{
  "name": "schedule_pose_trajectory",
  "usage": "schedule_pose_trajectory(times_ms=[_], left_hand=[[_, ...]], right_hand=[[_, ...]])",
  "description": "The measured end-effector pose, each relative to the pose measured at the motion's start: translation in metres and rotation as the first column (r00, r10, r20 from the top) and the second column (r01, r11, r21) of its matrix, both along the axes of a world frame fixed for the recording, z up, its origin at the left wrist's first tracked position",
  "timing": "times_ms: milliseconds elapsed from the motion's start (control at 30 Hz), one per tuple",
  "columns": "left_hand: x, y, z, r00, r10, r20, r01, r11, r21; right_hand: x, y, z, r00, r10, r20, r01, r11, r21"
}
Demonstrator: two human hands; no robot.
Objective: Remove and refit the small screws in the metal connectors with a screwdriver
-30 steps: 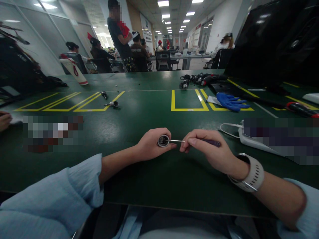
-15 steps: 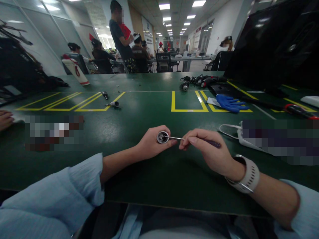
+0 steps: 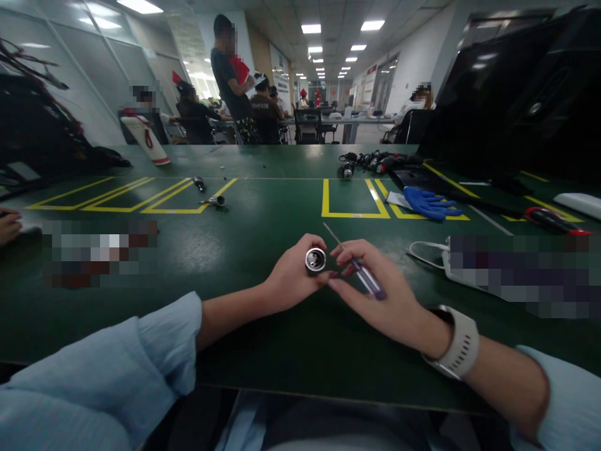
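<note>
My left hand (image 3: 291, 275) is wrapped round a round metal connector (image 3: 315, 260), its open end facing me; small parts inside it are too fine to make out. In my right hand (image 3: 375, 285), just to the right, is a slim screwdriver (image 3: 367, 278) with a clear and purple handle. The screwdriver's shaft points up and to the left, and its tip is apart from the connector, beyond it. Fingers of my right hand come close to my left thumb below the connector; whether they touch I cannot tell.
Two metal connector parts (image 3: 216, 201) (image 3: 199, 183) lie by yellow tape marks on the green table (image 3: 263, 238). To the right are a blue glove (image 3: 429, 202), a white power strip (image 3: 453, 266) and a cabled tool (image 3: 387, 163). Another person's hand (image 3: 9, 225) rests at far left.
The screwdriver has come out of the connector's open end and swung so its tip points up and away. My right hand has loosened and turned. My left hand has shifted slightly right.
</note>
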State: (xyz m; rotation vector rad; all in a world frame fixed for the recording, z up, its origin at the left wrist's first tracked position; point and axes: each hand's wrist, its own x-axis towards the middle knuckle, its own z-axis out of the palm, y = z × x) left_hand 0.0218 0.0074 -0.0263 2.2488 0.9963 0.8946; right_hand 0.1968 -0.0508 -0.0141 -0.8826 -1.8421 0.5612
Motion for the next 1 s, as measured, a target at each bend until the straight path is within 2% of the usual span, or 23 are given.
schedule_pose_trajectory(times_ms=[67, 133, 233, 433, 533, 600, 667, 767, 867, 933, 1000], left_hand=[[0.003, -0.001, -0.002, 0.998, -0.067, -0.013, 0.067, 0.998, -0.005], [0.006, 0.000, -0.004, 0.991, -0.131, -0.030, 0.131, 0.991, -0.015], [0.007, 0.004, -0.007, 0.985, -0.155, -0.072, 0.154, 0.988, -0.025], [0.007, 0.014, -0.010, 0.986, -0.148, -0.077, 0.152, 0.987, 0.048], [0.000, 0.027, -0.009, 0.999, -0.015, -0.043, 0.022, 0.986, 0.164], [-0.013, 0.043, -0.007, 0.995, 0.091, -0.030, -0.081, 0.969, 0.232], [-0.034, 0.064, -0.007, 0.980, 0.187, -0.062, -0.163, 0.947, 0.278], [-0.074, 0.097, -0.007, 0.907, 0.410, -0.098, -0.357, 0.871, 0.337], [-0.114, 0.122, -0.004, 0.781, 0.611, -0.132, -0.513, 0.747, 0.422], [-0.135, 0.132, -0.001, 0.748, 0.648, -0.142, -0.540, 0.720, 0.436], [-0.150, 0.140, 0.002, 0.720, 0.679, -0.144, -0.572, 0.698, 0.430]], right_hand=[[-0.005, 0.003, -0.002, 0.987, -0.023, 0.160, 0.009, 0.996, 0.090], [-0.007, 0.007, -0.005, 0.967, -0.075, 0.243, 0.037, 0.987, 0.155], [-0.006, 0.013, -0.007, 0.951, -0.143, 0.275, 0.087, 0.974, 0.208], [-0.007, 0.022, -0.005, 0.931, -0.119, 0.344, 0.025, 0.964, 0.266], [-0.010, 0.035, -0.002, 0.934, -0.211, 0.288, 0.110, 0.937, 0.331], [-0.013, 0.053, -0.001, 0.926, -0.331, 0.181, 0.254, 0.901, 0.351], [-0.016, 0.080, 0.000, 0.877, -0.477, 0.061, 0.439, 0.845, 0.305], [-0.016, 0.128, -0.002, 0.786, -0.617, -0.046, 0.609, 0.758, 0.232], [-0.005, 0.169, -0.006, 0.687, -0.719, -0.103, 0.726, 0.674, 0.137], [0.008, 0.186, -0.010, 0.655, -0.749, -0.104, 0.756, 0.647, 0.098], [0.023, 0.195, -0.016, 0.651, -0.754, -0.086, 0.759, 0.647, 0.075]])
